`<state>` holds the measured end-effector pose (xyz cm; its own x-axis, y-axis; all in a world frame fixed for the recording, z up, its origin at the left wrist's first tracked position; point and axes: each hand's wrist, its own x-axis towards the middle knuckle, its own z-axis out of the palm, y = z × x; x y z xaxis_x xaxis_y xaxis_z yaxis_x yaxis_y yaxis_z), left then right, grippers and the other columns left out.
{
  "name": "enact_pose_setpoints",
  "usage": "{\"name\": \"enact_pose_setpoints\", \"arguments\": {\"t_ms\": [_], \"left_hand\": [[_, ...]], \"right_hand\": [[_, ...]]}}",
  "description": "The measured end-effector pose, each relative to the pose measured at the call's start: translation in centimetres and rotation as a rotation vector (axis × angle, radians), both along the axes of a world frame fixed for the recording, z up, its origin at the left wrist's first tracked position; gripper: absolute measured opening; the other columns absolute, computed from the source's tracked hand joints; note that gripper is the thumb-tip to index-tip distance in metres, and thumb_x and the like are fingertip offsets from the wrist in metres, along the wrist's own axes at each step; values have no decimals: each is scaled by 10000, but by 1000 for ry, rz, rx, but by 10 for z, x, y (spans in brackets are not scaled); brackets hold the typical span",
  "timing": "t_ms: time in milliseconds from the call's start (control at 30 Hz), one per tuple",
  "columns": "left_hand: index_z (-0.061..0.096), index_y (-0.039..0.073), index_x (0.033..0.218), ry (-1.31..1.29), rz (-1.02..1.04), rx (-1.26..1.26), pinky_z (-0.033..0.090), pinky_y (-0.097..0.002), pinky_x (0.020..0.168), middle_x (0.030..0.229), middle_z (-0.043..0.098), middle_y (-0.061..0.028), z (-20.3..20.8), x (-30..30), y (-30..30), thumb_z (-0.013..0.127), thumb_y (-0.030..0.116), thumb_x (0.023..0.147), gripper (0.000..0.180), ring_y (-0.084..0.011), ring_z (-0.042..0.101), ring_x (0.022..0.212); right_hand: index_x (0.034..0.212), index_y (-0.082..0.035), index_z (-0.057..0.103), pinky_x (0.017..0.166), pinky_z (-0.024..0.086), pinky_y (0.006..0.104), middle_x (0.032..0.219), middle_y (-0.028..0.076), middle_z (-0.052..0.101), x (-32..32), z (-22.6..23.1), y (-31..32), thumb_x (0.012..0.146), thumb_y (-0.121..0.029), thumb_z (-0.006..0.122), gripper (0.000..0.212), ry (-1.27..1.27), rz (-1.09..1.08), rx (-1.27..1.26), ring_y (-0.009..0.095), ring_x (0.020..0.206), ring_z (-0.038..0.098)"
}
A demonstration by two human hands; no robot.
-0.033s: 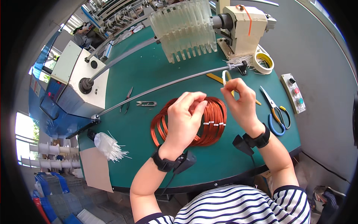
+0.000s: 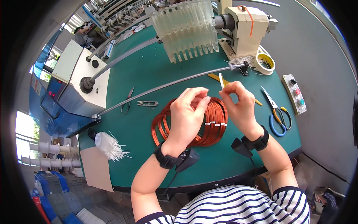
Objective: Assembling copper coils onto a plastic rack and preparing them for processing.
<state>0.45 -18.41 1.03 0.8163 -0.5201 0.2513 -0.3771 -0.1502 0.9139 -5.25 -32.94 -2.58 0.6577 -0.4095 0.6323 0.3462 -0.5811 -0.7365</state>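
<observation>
A coil of reddish copper wire (image 2: pixel 215 136) lies on the green worktable, with white ties (image 2: pixel 213 123) around its right side. Over the coil's upper left part is my left hand (image 2: pixel 188 117), thumb and forefinger pinched together. Whatever those fingertips may hold is too small to make out. Just right of the coil, my right hand (image 2: pixel 240 104) is raised and closed in a pinch. A short white strip (image 2: pixel 221 80) stands up from its fingertips. Behind that hand, a yellow flat stick (image 2: pixel 214 77) lies on the table, partly hidden.
Scissors (image 2: pixel 276 112) lie at the right, near a button box (image 2: pixel 294 93). Tape rolls (image 2: pixel 264 63) sit farther back. A metal rod (image 2: pixel 167 86) crosses beyond the coil. Pliers (image 2: pixel 128 100), thread snips (image 2: pixel 147 103) and a bag of white strips (image 2: pixel 108 146) are leftward.
The white strip in my right fingers was bent over in a loop and now stands nearly straight. The pinched fingers of both hands have shifted only slightly.
</observation>
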Motion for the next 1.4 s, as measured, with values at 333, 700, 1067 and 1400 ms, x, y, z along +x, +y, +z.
{"name": "enact_pose_setpoints", "arguments": {"t_ms": [333, 700, 1067, 1400], "left_hand": [[589, -4, 925, 292, -135, -124, 479, -208, 663, 781, 606, -5, 4, 28, -5, 592, 42, 880, 64, -54, 567, 718], [526, 18, 883, -565, 316, 44, 411, -247, 605, 706, 513, -15, 36, 161, 3, 530, 89, 909, 76, -91, 452, 642], [517, 48, 927, -894, 276, -22, 455, -350, 730, 915, 503, -84, 58, 245, -37, 581, 76, 861, 95, -216, 534, 792], [308, 37, 1386, -617, 144, 41, 503, -301, 744, 1239, 512, -132, 9, 237, -20, 643, 88, 820, 660, -199, 577, 946]], "right_hand": [[838, -7, 545, 571, 463, 308, 750, 108, 550, 5, 2, 29, 728, 61, 648, 165, -32, 105, -45, 246, 645, 566], [1018, 28, 585, 816, 491, 274, 894, 74, 662, -23, -11, 54, 864, -75, 606, 186, 717, 701, 725, 127, 861, 628], [990, 17, 598, 836, 470, 268, 930, 92, 661, 46, 2, 49, 894, -73, 550, 140, 640, 717, 896, 143, 911, 620], [912, -53, 604, 752, 464, 256, 856, 26, 625, 85, 1, 26, 924, -161, 516, 140, 675, 662, 974, 105, 849, 603]]}}
